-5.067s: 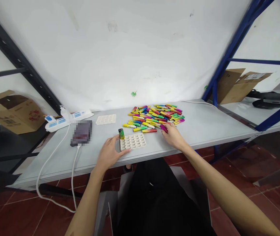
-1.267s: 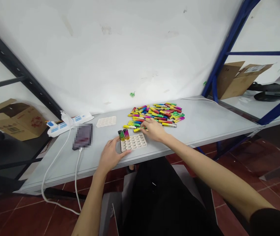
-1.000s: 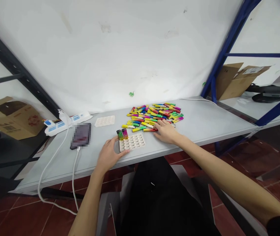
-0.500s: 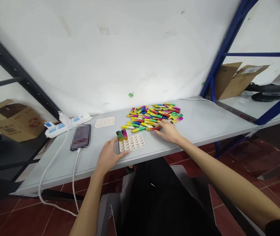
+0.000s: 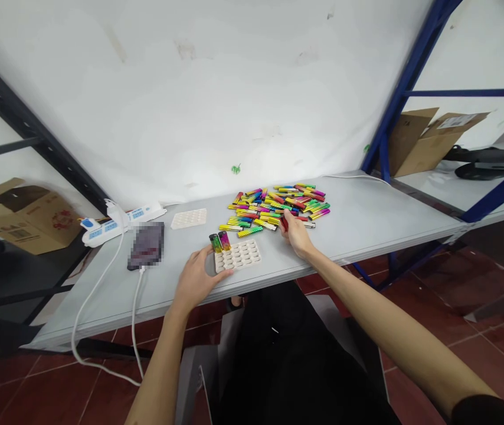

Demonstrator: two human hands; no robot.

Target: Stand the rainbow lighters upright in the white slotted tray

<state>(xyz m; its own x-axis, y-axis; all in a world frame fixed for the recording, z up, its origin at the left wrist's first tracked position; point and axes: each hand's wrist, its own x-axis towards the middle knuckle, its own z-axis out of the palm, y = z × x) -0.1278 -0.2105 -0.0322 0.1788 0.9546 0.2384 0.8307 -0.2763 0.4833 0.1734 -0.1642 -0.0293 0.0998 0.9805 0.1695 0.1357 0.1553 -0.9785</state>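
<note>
My left hand (image 5: 198, 277) grips the left end of a white tray with rows of holes (image 5: 245, 255), its thumb along the near edge and its fingers by the far left corner. Two lighters stand upright in the tray's far left holes: a green-and-yellow lighter (image 5: 215, 242) and a purple-and-yellow lighter (image 5: 224, 240). Just right of the tray, my right hand (image 5: 298, 235) is closed on a red lighter (image 5: 284, 222), mostly covered by the fingers. Behind that hand lies a loose pile of shiny multicoloured lighters (image 5: 274, 206) on the grey table (image 5: 353, 212).
A second white holed tray (image 5: 189, 218) lies back left. Left of it are a power strip (image 5: 121, 224) and a blurred dark device (image 5: 146, 245) with a white cable (image 5: 133, 313). Cardboard boxes (image 5: 35, 218) and a blue metal frame (image 5: 382, 150) stand at the sides.
My right hand has picked up the red lighter from the pile's near edge and drawn it slightly toward me, turning it more upright. My left hand stays on the tray.
</note>
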